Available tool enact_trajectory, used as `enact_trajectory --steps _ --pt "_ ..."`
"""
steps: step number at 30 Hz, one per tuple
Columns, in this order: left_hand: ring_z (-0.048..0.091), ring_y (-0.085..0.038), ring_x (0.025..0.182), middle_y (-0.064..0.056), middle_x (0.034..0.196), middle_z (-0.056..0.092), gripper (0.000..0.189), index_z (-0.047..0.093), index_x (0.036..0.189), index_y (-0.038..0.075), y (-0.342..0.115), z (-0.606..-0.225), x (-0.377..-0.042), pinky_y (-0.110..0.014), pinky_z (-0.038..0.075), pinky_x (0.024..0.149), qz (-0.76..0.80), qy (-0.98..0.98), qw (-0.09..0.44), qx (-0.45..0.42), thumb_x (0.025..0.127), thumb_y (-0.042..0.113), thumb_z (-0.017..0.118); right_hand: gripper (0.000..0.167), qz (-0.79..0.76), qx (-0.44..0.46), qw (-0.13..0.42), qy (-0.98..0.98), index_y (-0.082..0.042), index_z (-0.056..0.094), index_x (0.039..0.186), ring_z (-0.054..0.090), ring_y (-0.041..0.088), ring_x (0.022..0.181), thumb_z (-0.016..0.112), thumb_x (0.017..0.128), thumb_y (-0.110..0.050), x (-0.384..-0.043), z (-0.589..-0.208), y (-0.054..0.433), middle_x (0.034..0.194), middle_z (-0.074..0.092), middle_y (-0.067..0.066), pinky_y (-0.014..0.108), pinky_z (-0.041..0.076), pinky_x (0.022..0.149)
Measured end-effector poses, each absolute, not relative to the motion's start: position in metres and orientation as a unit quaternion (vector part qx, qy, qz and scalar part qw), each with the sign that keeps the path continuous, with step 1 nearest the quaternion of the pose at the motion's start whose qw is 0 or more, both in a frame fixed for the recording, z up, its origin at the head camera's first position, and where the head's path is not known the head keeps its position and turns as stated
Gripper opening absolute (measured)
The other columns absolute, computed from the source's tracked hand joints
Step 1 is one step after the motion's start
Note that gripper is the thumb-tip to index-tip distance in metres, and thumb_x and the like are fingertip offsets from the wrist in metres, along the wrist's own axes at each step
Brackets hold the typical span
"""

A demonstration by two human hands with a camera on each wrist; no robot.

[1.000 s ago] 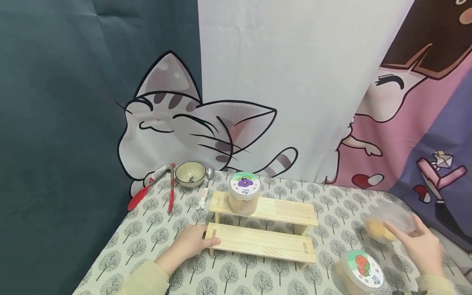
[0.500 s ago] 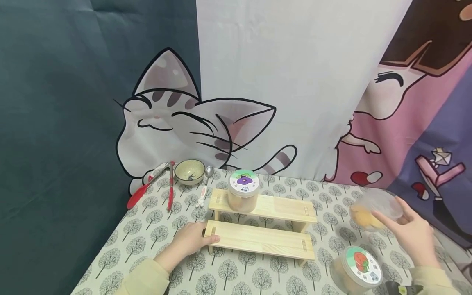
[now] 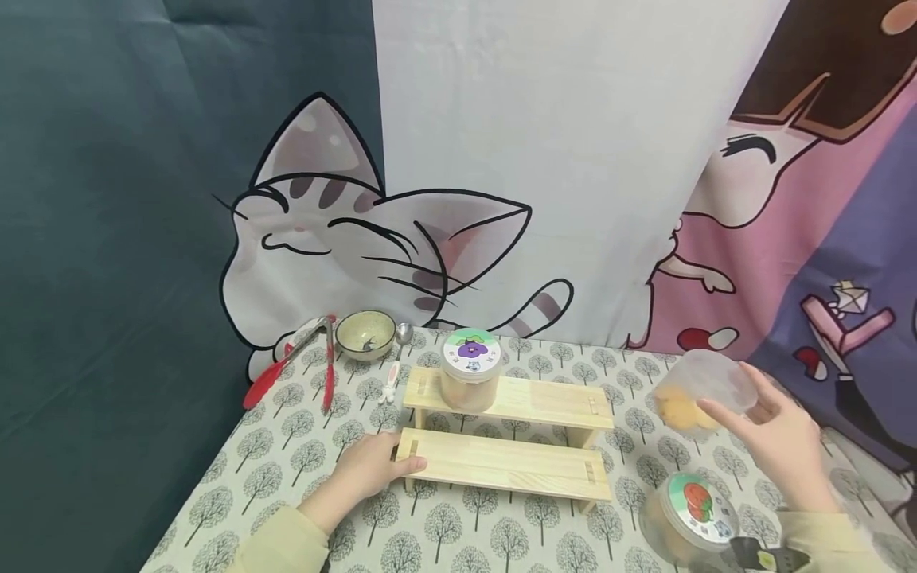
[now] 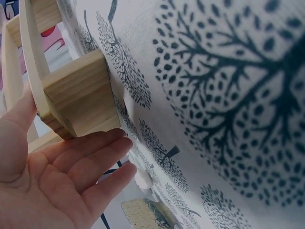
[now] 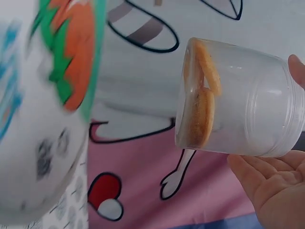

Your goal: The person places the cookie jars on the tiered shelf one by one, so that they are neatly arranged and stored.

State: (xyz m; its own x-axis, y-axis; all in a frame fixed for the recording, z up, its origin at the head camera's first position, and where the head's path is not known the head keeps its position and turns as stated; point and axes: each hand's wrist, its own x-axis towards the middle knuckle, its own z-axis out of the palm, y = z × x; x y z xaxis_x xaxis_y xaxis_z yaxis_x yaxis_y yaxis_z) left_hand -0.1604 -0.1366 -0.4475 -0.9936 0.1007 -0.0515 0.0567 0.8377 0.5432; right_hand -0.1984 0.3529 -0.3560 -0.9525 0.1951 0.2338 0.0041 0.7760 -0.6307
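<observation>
My left hand (image 3: 372, 465) holds the left end of the lower board of a two-step wooden stand (image 3: 501, 465). Its thumb lies over the board, while the left wrist view shows its fingers beside the leg. In the air to the right, my right hand (image 3: 784, 438) grips a clear plastic jar (image 3: 705, 390) with orange-brown cookies (image 5: 202, 102) at its bottom. A jar with a purple eggplant label (image 3: 471, 352) stands on the upper board's left part. Below my right hand, a jar with a red tomato label (image 3: 698, 505) stands on the cloth; its label looms blurred in the right wrist view.
At the back left are red-tipped tongs (image 3: 329, 374), a small bowl (image 3: 367, 338) and a spoon with a white rabbit handle (image 3: 390, 382). A tree-print cloth (image 3: 272, 481) covers the table. A cartoon curtain (image 3: 458, 119) hangs behind.
My right hand has moved left with the cookie jar, closer to the stand. My left hand keeps its place on the lower board. The view has shifted slightly.
</observation>
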Motion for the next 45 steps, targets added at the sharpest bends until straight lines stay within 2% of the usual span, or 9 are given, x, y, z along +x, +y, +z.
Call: enact_trajectory --steps 4,6,8,14,19,27,34,41,45 --pt "0.046 -0.014 0.055 0.002 0.067 0.058 0.049 0.067 0.107 0.01 -0.135 -0.448 -0.161 -0.033 0.041 0.056 0.284 0.957 0.04 0.044 0.078 0.05 0.07 0.082 0.342 -0.039 0.147 -0.927 -0.032 0.028 0.149 0.044 0.051 0.12 0.075 0.081 -0.04 -0.192 -0.35 0.343 0.148 0.033 0.021 0.01 0.042 0.086" --pt "0.047 -0.014 0.055 0.002 0.069 0.059 0.05 0.067 0.107 0.01 -0.134 -0.448 -0.162 -0.033 0.041 0.056 0.285 0.957 0.039 0.045 0.078 0.05 0.07 0.082 0.344 -0.034 0.147 -0.927 -0.032 0.029 0.148 0.046 0.051 0.119 0.075 0.08 -0.04 -0.19 -0.347 0.337 0.145 0.037 0.022 0.0 0.033 0.069" --pt "0.049 -0.014 0.057 0.0 0.072 0.062 0.051 0.067 0.107 0.01 -0.134 -0.449 -0.162 -0.034 0.042 0.058 0.284 0.957 0.039 0.043 0.078 0.051 0.07 0.082 0.345 -0.022 0.146 -0.927 -0.03 0.031 0.148 0.047 0.051 0.117 0.076 0.08 -0.039 -0.19 -0.345 0.331 0.143 0.04 0.024 0.0 0.032 0.065" --pt "0.05 -0.015 0.06 -0.002 0.075 0.063 0.053 0.067 0.109 0.007 -0.137 -0.451 -0.161 -0.035 0.044 0.058 0.281 0.958 0.037 0.031 0.077 0.05 0.071 0.084 0.369 0.009 0.121 -0.921 -0.029 0.027 0.15 0.044 0.048 0.123 0.074 0.081 -0.04 -0.191 -0.346 0.31 0.148 0.036 0.019 -0.001 0.035 0.073" --pt "0.049 -0.014 0.058 -0.001 0.073 0.062 0.053 0.067 0.109 0.008 -0.139 -0.453 -0.161 -0.035 0.044 0.058 0.28 0.959 0.03 0.037 0.077 0.05 0.071 0.085 0.38 0.024 0.104 -0.919 -0.03 0.025 0.15 0.043 0.044 0.126 0.074 0.081 -0.042 -0.195 -0.346 0.295 0.148 0.037 0.017 0.013 0.045 0.086" --pt "0.05 -0.014 0.059 -0.002 0.077 0.065 0.051 0.068 0.107 0.009 -0.139 -0.455 -0.162 -0.034 0.043 0.057 0.278 0.959 0.032 0.035 0.077 0.051 0.071 0.087 0.384 0.061 0.113 -0.914 -0.019 0.031 0.149 0.047 0.042 0.125 0.077 0.079 -0.042 -0.203 -0.345 0.272 0.146 0.039 0.017 -0.002 0.034 0.079" --pt "0.051 -0.014 0.061 -0.003 0.081 0.066 0.051 0.068 0.105 0.01 -0.139 -0.453 -0.163 -0.035 0.044 0.059 0.278 0.959 0.037 0.035 0.077 0.052 0.07 0.087 0.403 0.081 0.097 -0.907 -0.018 0.031 0.149 0.047 0.04 0.126 0.077 0.078 -0.039 -0.206 -0.346 0.251 0.145 0.041 0.019 0.018 0.044 0.092" --pt "0.049 -0.013 0.059 -0.003 0.079 0.065 0.05 0.068 0.104 0.009 -0.139 -0.452 -0.162 -0.033 0.042 0.057 0.282 0.958 0.035 0.039 0.077 0.051 0.071 0.088 0.429 0.104 0.092 -0.893 -0.013 0.035 0.147 0.047 0.036 0.127 0.08 0.075 -0.037 -0.213 -0.352 0.23 0.147 0.038 0.018 0.004 0.035 0.088" --pt "0.052 -0.014 0.063 -0.005 0.083 0.067 0.05 0.068 0.105 0.009 -0.139 -0.452 -0.162 -0.036 0.045 0.059 0.282 0.958 0.034 0.039 0.077 0.051 0.071 0.089 0.427 0.107 0.084 -0.894 -0.013 0.035 0.146 0.049 0.036 0.125 0.081 0.074 -0.039 -0.217 -0.356 0.22 0.144 0.042 0.019 0.023 0.043 0.096"
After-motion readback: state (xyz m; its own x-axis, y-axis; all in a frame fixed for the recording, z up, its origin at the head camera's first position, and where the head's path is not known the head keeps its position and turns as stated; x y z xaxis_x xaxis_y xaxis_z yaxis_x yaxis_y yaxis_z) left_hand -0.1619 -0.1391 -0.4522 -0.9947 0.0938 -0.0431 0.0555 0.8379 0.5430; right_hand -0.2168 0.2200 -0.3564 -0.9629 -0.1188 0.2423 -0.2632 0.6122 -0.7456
